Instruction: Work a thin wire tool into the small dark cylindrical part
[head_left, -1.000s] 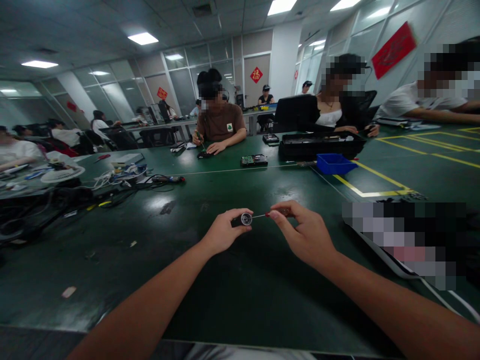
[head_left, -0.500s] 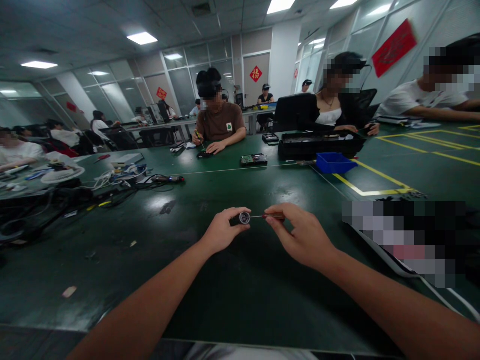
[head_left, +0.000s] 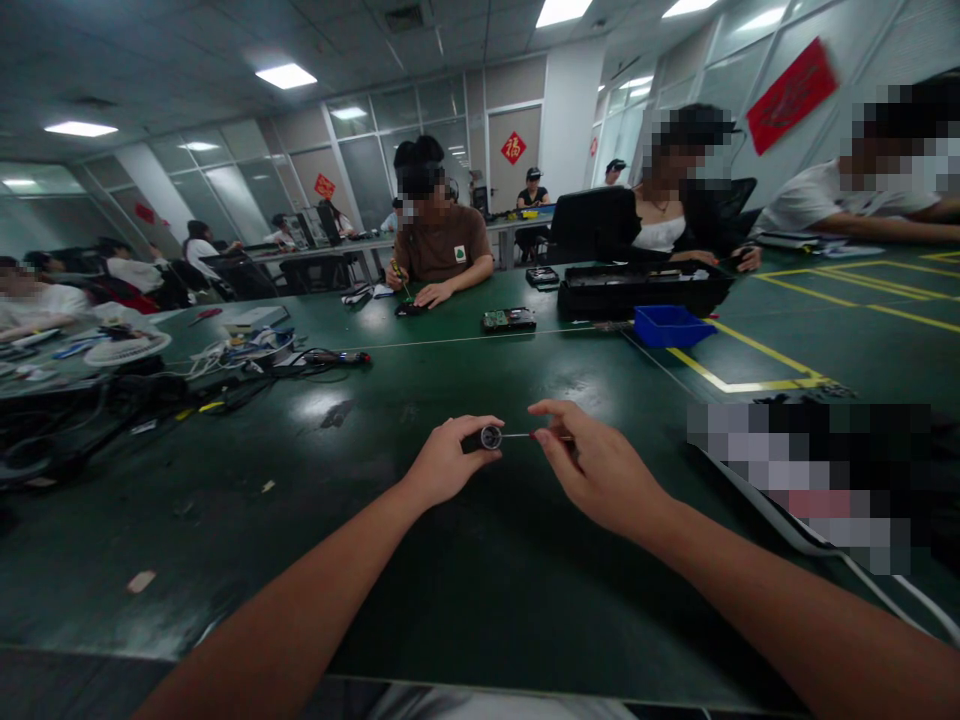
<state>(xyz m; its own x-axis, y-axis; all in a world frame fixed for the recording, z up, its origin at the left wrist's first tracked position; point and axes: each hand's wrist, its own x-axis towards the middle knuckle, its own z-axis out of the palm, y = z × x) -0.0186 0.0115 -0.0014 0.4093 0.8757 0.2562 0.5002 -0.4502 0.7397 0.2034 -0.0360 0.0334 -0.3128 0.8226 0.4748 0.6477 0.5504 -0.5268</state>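
Green tabletop (head_left: 480,600) below small, dark, pale-rimmed cylinder (head_left: 489,438)

The table (head_left: 442,385) (green, yellow-lined) carries a blue bin (head_left: 667,328).

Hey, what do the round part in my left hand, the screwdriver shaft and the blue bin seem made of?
Round part: body dark and dull, perhaps plastic; the paler grey rim could be metal. Screwdriver shaft: probably bare metal, being thin, straight and silvery. Blue bin: likely moulded plastic, smooth and blue throughout.
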